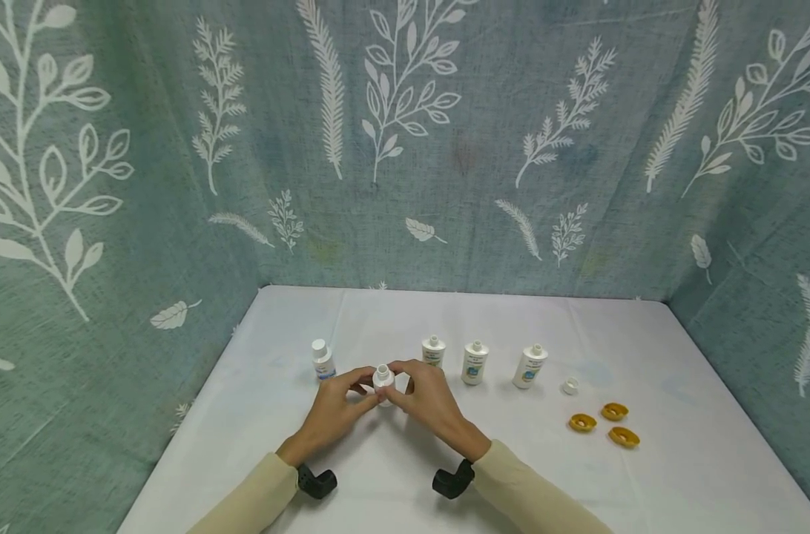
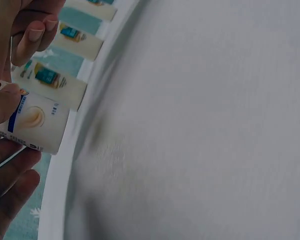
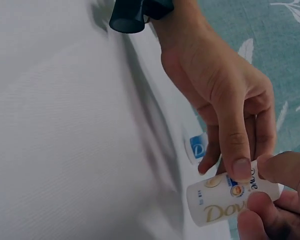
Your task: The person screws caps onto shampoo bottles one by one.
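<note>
Between both hands is a small white Dove bottle (image 1: 383, 378), its neck uncapped. My left hand (image 1: 334, 411) pinches it from the left, thumb low on the front. From the right, my right hand (image 1: 432, 397) grips it too, index finger up by its shoulder and thumb on its front. In the right wrist view the Dove bottle (image 3: 215, 205) lies across the picture, the left hand (image 3: 225, 95) above it and the right thumb and fingers at its right end. The left wrist view shows the bottle's label (image 2: 37, 117) between fingers.
A capped white bottle (image 1: 323, 362) stands behind the left hand. Three white bottles with bare necks, the middle one (image 1: 474, 363) among them, stand behind and right. Farther right lie a small white cap (image 1: 570, 386) and three yellow ring-shaped pieces (image 1: 582, 423). Patterned cloth (image 1: 472, 163) encloses the table.
</note>
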